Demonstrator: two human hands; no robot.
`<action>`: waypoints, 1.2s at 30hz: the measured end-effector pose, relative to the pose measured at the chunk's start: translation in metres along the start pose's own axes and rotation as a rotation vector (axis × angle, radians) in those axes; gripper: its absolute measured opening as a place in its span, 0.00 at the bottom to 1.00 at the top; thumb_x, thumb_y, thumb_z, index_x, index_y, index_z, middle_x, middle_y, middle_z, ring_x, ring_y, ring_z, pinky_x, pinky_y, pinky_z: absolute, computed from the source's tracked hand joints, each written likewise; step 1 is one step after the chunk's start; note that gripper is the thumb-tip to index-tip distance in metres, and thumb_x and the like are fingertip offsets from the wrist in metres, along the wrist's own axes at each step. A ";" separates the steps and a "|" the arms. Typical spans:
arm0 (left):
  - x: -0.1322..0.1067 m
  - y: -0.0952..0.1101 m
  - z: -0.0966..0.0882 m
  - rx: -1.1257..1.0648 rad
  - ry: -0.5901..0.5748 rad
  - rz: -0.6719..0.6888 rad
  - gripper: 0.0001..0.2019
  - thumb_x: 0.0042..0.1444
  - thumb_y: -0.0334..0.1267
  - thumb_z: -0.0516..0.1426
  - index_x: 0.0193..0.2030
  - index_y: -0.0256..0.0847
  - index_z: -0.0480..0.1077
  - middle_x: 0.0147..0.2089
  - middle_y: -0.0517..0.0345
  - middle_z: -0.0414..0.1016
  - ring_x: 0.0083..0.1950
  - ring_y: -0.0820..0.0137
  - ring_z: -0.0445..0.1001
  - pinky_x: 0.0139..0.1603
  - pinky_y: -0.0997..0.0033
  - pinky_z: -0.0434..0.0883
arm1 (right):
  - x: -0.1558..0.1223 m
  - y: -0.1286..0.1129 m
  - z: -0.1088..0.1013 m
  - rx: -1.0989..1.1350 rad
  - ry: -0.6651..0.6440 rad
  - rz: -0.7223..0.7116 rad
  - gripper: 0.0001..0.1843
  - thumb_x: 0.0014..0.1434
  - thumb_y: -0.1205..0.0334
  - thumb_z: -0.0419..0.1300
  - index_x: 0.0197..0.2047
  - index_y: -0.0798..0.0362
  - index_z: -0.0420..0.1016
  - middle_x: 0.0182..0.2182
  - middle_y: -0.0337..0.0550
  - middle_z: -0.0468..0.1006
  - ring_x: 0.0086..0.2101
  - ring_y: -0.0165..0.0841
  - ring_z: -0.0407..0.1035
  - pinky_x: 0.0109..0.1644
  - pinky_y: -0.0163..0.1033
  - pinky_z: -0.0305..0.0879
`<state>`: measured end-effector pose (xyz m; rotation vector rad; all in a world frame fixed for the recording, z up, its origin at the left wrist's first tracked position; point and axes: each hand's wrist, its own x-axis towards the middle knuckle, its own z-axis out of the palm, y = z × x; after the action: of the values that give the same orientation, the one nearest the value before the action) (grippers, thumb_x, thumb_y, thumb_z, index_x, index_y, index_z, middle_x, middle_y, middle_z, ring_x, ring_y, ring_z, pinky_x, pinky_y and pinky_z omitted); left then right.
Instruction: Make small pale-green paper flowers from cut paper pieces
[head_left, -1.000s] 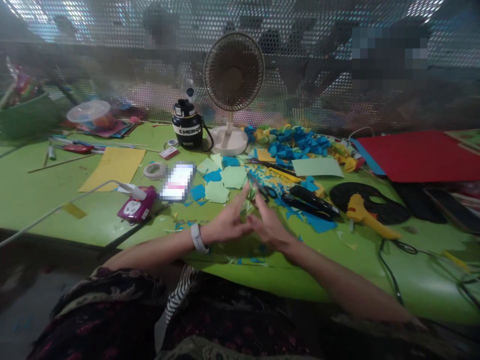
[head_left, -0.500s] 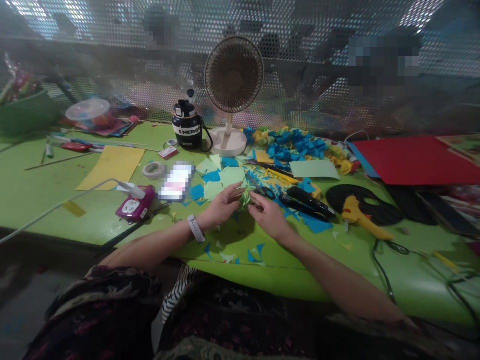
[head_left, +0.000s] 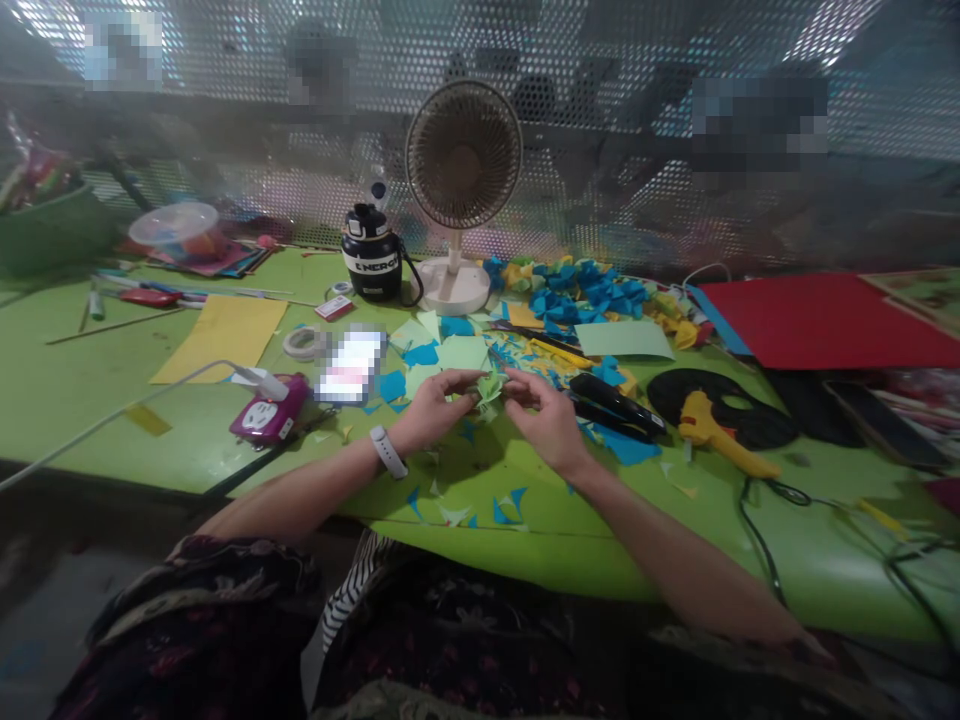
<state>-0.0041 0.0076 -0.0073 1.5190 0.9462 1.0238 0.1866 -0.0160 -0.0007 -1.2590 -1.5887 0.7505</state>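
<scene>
On the green table (head_left: 90, 400), the left hand (head_left: 435, 412) and right hand (head_left: 547, 420) pinch a small, spiky folded green paper piece (head_left: 489, 388) between their fingertips, near the middle. Flat pale green squares (head_left: 461, 352) lie just left of a heap of folded blue and yellow pieces (head_left: 577, 295) toward the far edge.

Desk fan (head_left: 463, 155) behind paper scraps (head_left: 463, 352), water bottle (head_left: 371, 265) left of fan, hot glue gun (head_left: 720, 430) right, power socket (head_left: 268, 410) left, all on table (head_left: 75, 380)
</scene>
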 end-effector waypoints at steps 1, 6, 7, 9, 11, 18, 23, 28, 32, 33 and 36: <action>0.000 0.000 0.000 -0.031 0.004 -0.004 0.19 0.55 0.34 0.60 0.54 0.33 0.74 0.47 0.47 0.78 0.45 0.67 0.78 0.45 0.63 0.80 | 0.001 0.001 0.000 0.027 0.000 0.013 0.25 0.52 0.62 0.61 0.54 0.54 0.77 0.40 0.46 0.84 0.37 0.36 0.78 0.48 0.45 0.76; -0.001 -0.002 0.003 -0.193 0.007 -0.051 0.16 0.53 0.36 0.63 0.48 0.34 0.77 0.45 0.50 0.78 0.43 0.69 0.78 0.46 0.61 0.80 | 0.006 0.006 -0.001 0.164 -0.055 0.053 0.22 0.50 0.59 0.63 0.48 0.55 0.79 0.41 0.48 0.82 0.38 0.36 0.77 0.49 0.46 0.74; -0.001 -0.002 0.003 -0.224 0.013 -0.064 0.14 0.52 0.36 0.64 0.46 0.34 0.77 0.45 0.50 0.78 0.42 0.69 0.78 0.46 0.62 0.80 | 0.006 0.006 -0.001 0.176 -0.059 0.055 0.20 0.50 0.59 0.63 0.46 0.55 0.80 0.41 0.48 0.81 0.38 0.36 0.76 0.49 0.46 0.74; -0.001 -0.002 0.004 -0.278 0.029 -0.086 0.12 0.50 0.35 0.65 0.42 0.34 0.78 0.43 0.53 0.78 0.40 0.71 0.78 0.45 0.63 0.81 | 0.006 0.004 -0.002 0.190 -0.049 0.063 0.16 0.50 0.59 0.63 0.42 0.54 0.81 0.41 0.47 0.81 0.37 0.36 0.76 0.48 0.46 0.73; -0.001 -0.001 0.004 -0.315 0.028 -0.105 0.11 0.48 0.33 0.65 0.40 0.35 0.78 0.40 0.55 0.78 0.38 0.72 0.78 0.44 0.64 0.81 | 0.005 0.002 -0.002 0.204 -0.027 0.069 0.13 0.50 0.58 0.64 0.39 0.53 0.82 0.39 0.46 0.81 0.36 0.36 0.75 0.47 0.45 0.72; -0.004 0.002 0.006 -0.263 0.029 -0.068 0.09 0.48 0.31 0.64 0.38 0.37 0.79 0.35 0.56 0.80 0.33 0.74 0.77 0.40 0.70 0.79 | 0.004 -0.002 -0.002 0.210 0.022 0.053 0.07 0.49 0.58 0.65 0.30 0.51 0.82 0.34 0.42 0.81 0.35 0.35 0.73 0.41 0.41 0.69; -0.005 0.005 0.009 -0.279 0.063 -0.066 0.11 0.46 0.32 0.65 0.39 0.36 0.78 0.35 0.56 0.80 0.32 0.74 0.76 0.37 0.72 0.78 | 0.003 -0.003 -0.001 0.282 0.005 0.138 0.12 0.49 0.58 0.65 0.38 0.51 0.81 0.34 0.42 0.82 0.33 0.34 0.73 0.41 0.41 0.70; -0.006 0.009 0.010 -0.351 0.114 -0.124 0.12 0.44 0.35 0.67 0.38 0.37 0.78 0.33 0.58 0.80 0.32 0.74 0.76 0.37 0.70 0.80 | 0.003 -0.003 0.000 0.319 0.007 0.119 0.11 0.48 0.57 0.66 0.36 0.51 0.77 0.31 0.40 0.81 0.33 0.33 0.73 0.41 0.40 0.71; -0.007 0.011 0.011 -0.367 0.126 -0.143 0.12 0.43 0.37 0.68 0.36 0.37 0.79 0.33 0.58 0.80 0.32 0.73 0.77 0.37 0.69 0.80 | 0.002 -0.004 0.000 0.269 0.028 0.100 0.09 0.48 0.58 0.64 0.34 0.51 0.78 0.30 0.39 0.79 0.31 0.32 0.72 0.40 0.40 0.70; -0.007 0.011 0.011 -0.368 0.129 -0.146 0.11 0.43 0.38 0.68 0.35 0.37 0.79 0.33 0.57 0.80 0.32 0.73 0.77 0.37 0.69 0.80 | 0.001 -0.005 0.000 0.262 0.034 0.102 0.08 0.48 0.58 0.64 0.33 0.51 0.78 0.29 0.39 0.79 0.31 0.32 0.72 0.39 0.40 0.70; -0.007 0.010 0.011 -0.354 0.129 -0.145 0.11 0.44 0.39 0.68 0.35 0.37 0.79 0.34 0.56 0.81 0.32 0.73 0.77 0.37 0.70 0.79 | 0.000 -0.008 0.000 0.266 0.047 0.119 0.07 0.48 0.59 0.63 0.31 0.51 0.78 0.28 0.39 0.79 0.30 0.32 0.71 0.38 0.39 0.70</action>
<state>0.0046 -0.0037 0.0009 1.0883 0.8949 1.1265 0.1832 -0.0180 0.0064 -1.1733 -1.3352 0.9662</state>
